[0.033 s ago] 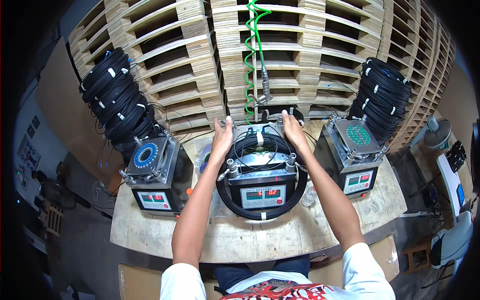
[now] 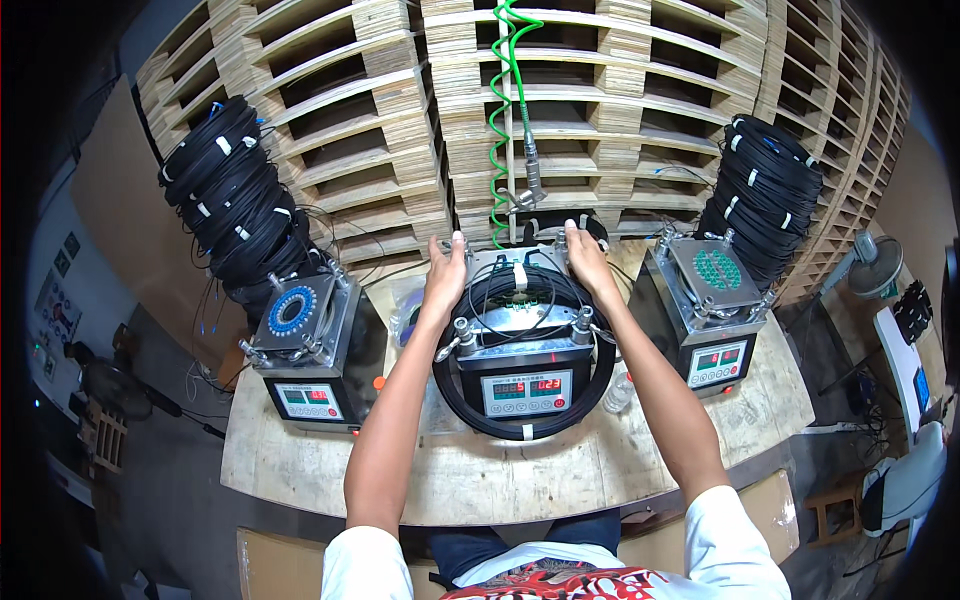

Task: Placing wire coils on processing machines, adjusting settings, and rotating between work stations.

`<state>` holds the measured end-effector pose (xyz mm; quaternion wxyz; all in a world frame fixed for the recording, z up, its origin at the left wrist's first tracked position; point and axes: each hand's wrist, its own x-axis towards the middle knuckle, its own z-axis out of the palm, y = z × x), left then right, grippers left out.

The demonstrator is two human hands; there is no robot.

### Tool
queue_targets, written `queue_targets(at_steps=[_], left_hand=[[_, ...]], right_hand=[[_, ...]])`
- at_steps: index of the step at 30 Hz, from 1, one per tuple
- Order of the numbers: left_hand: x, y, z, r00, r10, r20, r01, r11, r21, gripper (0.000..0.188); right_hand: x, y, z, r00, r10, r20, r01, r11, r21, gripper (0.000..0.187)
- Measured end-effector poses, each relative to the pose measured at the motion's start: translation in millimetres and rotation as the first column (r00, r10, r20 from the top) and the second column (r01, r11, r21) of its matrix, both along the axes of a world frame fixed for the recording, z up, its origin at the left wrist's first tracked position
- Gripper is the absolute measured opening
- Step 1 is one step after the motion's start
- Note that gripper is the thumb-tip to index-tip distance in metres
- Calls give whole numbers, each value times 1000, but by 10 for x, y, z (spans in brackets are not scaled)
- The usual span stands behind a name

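Note:
In front of me stands a middle polishing machine (image 2: 530, 365) with a black body and a metal top plate. A coil of black cable (image 2: 525, 432) is draped over it and loops around its front. At its rear left corner post, my left hand (image 2: 446, 275) is closed on the clamp, its thumb and one finger showing. My right hand (image 2: 588, 262) is closed on the rear right corner clamp, thumb upward. Other fingers are partly hidden. Two front corner clamps (image 2: 463, 330) show with nothing touching them. Green connectors (image 2: 518, 303) sit on the plate under the cable.
A similar machine with a blue ring (image 2: 291, 311) stands left; another with green parts (image 2: 716, 270) stands right. Tall stacks of black cable coils (image 2: 240, 190) (image 2: 760, 190) rise behind them. A green air hose (image 2: 517, 70) with a metal nozzle hangs before wooden pallets (image 2: 540, 110).
The red digits on the machines' displays have changed. Both hands stay in practically the same place at the rear corners.

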<state>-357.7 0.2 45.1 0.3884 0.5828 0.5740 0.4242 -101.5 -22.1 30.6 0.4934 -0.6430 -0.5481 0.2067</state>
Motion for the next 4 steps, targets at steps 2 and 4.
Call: queue_targets(at_steps=[2,4], left_hand=[[43,-19,3,1000,22,-21,-21,998,52,95],[82,-63,-1,999,31,-31,-28,997,72,95]], right_hand=[[16,38,-59,1000,-5,-6,5,1000,-2,71],[39,44,-99,1000,-10,-11,10,1000,-7,71]])
